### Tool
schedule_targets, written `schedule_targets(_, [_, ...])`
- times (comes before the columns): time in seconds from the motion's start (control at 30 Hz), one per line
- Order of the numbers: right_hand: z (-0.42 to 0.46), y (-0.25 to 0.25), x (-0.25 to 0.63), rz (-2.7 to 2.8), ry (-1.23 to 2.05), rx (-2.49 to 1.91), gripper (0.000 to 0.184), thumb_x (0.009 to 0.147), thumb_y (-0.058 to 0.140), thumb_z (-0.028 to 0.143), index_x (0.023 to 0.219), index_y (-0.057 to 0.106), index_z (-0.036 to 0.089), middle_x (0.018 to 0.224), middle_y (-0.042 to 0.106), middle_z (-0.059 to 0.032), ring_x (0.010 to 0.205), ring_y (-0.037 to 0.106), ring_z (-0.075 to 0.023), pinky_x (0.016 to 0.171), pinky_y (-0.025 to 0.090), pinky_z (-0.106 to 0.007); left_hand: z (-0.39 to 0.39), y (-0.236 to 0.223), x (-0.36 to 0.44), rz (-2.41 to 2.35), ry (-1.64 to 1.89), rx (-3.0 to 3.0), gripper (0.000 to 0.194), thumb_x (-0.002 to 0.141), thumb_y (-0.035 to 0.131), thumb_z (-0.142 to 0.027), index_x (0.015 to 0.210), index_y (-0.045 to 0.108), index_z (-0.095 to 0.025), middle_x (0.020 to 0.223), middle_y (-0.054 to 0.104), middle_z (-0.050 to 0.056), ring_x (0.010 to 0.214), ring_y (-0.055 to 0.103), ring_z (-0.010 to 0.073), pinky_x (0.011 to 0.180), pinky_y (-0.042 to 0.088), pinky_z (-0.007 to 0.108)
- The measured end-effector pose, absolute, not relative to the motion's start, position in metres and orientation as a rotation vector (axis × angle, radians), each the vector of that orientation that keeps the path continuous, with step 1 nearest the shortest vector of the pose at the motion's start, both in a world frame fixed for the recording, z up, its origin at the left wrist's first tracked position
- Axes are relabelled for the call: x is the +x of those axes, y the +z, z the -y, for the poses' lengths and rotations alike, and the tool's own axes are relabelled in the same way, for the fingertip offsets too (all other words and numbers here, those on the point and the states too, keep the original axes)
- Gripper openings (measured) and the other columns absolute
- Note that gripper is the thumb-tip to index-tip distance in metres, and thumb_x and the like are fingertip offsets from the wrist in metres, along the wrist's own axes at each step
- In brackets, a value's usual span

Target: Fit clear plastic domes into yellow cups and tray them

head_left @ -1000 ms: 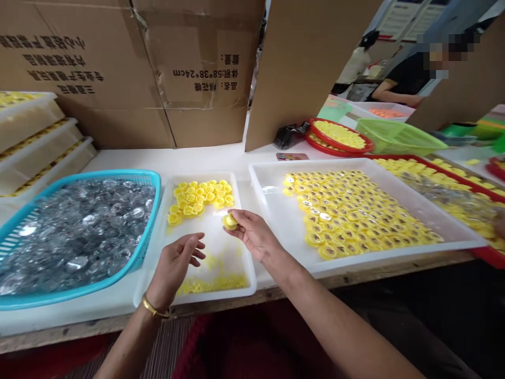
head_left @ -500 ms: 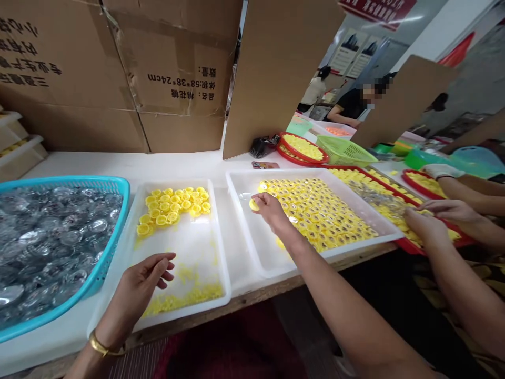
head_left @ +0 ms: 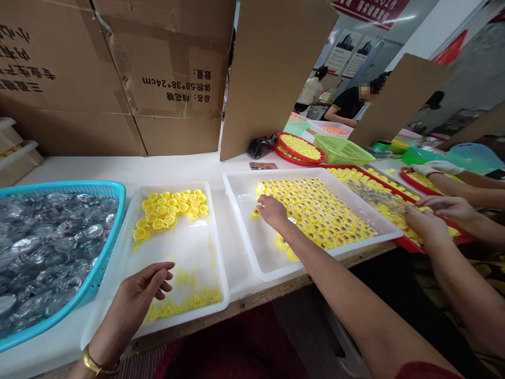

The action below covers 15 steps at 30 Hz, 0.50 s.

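Observation:
My right hand (head_left: 272,210) reaches into the large white tray (head_left: 244,231). Its fingertips are pinched on a yellow cap (head_left: 255,213), held down at the left end of the rows of yellow capped pieces (head_left: 319,205). My left hand (head_left: 138,295), with a gold bracelet on the wrist, hovers over the near left part of the small white tray (head_left: 197,263). Its fingers are loosely curled and hold nothing. In that tray, loose yellow caps (head_left: 169,210) lie at the far end and yellow scraps (head_left: 185,302) along the near edge.
A blue basket (head_left: 110,247) of clear plastic domes stands at the left. Cardboard boxes (head_left: 158,79) wall off the back. At the right, a co-worker's hands (head_left: 426,223) work over a red tray (head_left: 418,247). Behind are red dishes (head_left: 300,150) and a green basket (head_left: 343,150).
My right hand carried the yellow cap from the small tray over to the large tray and lowered it to the tray floor. My left hand stayed over the small tray. The view swung right.

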State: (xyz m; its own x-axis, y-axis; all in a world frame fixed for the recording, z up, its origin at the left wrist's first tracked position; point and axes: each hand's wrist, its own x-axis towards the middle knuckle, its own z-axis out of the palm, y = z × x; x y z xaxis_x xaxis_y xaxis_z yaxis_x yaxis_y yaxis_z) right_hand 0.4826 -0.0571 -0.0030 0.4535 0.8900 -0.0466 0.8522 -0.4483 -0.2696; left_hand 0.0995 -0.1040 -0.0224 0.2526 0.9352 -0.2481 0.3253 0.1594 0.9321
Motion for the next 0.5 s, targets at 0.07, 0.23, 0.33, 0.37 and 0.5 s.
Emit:
schedule_targets(0.07, [0.059, -0.002, 0.48, 1.657, 0.241, -2.479, 0.024, 0.086, 0.058, 0.031, 0.108, 0.06, 0.022, 0.117, 0.059, -0.0054, 0.098, 0.059, -0.0193, 0.083, 0.046, -0.033, 0.104, -0.024, 0.099, -1.294, 0.659, 1.38, 0.054, 0.074, 0.058, -0.06, 0.101, 0.068, -0.013, 0.078, 0.068, 0.006, 0.062, 0.061, 0.017, 0.058, 0.054, 0.03])
schedule_targets(0.23, [0.057, -0.004, 0.484, 1.869, 0.204, -2.49, 0.033, 0.091, 0.055, 0.033, 0.119, 0.055, 0.016, 0.119, 0.058, -0.0089, 0.1, 0.06, -0.0204, 0.084, 0.052, -0.041, 0.104, -0.03, 0.097, -1.29, 0.664, 1.347, 0.053, 0.074, 0.059, -0.059, 0.102, 0.068, -0.014, 0.08, 0.068, 0.006, 0.065, 0.062, 0.0175, 0.059, 0.054, 0.029])
schedule_targets(0.33, [0.054, -0.004, 0.495, 1.915, 0.127, -2.519, 0.032, 0.091, 0.055, 0.033, 0.119, 0.055, 0.017, 0.12, 0.057, -0.0089, 0.1, 0.06, -0.0205, 0.084, 0.052, -0.041, 0.104, -0.034, 0.096, -1.288, 0.675, 1.335, 0.051, 0.074, 0.06, -0.058, 0.1, 0.069, -0.015, 0.08, 0.068, 0.006, 0.065, 0.062, 0.0174, 0.058, 0.054, 0.028])
schedule_targets(0.37, [0.053, -0.003, 0.499, 1.93, 0.099, -2.527, 0.033, 0.091, 0.055, 0.033, 0.119, 0.055, 0.017, 0.12, 0.057, -0.0088, 0.1, 0.06, -0.0205, 0.084, 0.052, -0.042, 0.104, -0.035, 0.096, -1.286, 0.675, 1.335, 0.051, 0.073, 0.061, -0.058, 0.1, 0.069, -0.015, 0.079, 0.068, 0.006, 0.064, 0.062, 0.0173, 0.058, 0.054, 0.029])
schedule_targets(0.5, [0.05, -0.002, 0.506, 1.97, -0.012, -2.572, 0.028, 0.092, 0.053, 0.026, 0.119, 0.055, 0.018, 0.121, 0.056, -0.0098, 0.102, 0.059, -0.02, 0.084, 0.051, -0.037, 0.104, -0.034, 0.099, -1.296, 0.675, 1.341, 0.051, 0.072, 0.061, -0.057, 0.099, 0.069, -0.015, 0.076, 0.069, 0.006, 0.062, 0.062, 0.0175, 0.056, 0.053, 0.029])
